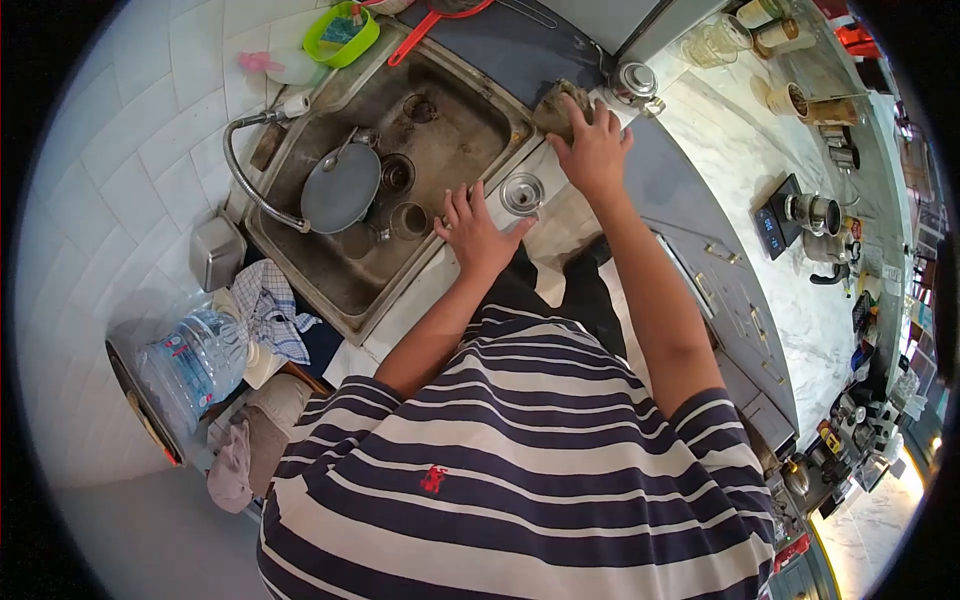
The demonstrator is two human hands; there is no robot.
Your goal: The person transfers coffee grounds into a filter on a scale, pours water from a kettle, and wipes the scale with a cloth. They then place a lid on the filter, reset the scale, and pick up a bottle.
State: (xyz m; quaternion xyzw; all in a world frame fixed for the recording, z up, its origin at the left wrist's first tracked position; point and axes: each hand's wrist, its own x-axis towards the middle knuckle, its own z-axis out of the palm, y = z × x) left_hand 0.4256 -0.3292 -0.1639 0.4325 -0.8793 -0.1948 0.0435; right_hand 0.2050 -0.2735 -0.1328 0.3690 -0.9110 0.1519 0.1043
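Observation:
My left hand [480, 235] is over the front rim of the metal sink [395, 290], its fingers apart and nothing in them. Right by its fingertips, inside the basin, stands a glass [409, 220]. On the ledge between my hands is a small clear glass [522, 194]. My right hand [597, 155] reaches to the sink's right corner with fingers spread, overlapping a crumpled brownish rag [549, 108]. In the basin lie a grey round plate [341, 188], a spoon [335, 155] and a dark glass [397, 174].
A flexible faucet [240, 165] arches over the basin's left side. Behind the sink sits a green tub [341, 36] beside a red-handled strainer [412, 40]. A metal pot [634, 82] stands beyond my right hand. Rightward, a scale [778, 215] rests on the marble counter [715, 150].

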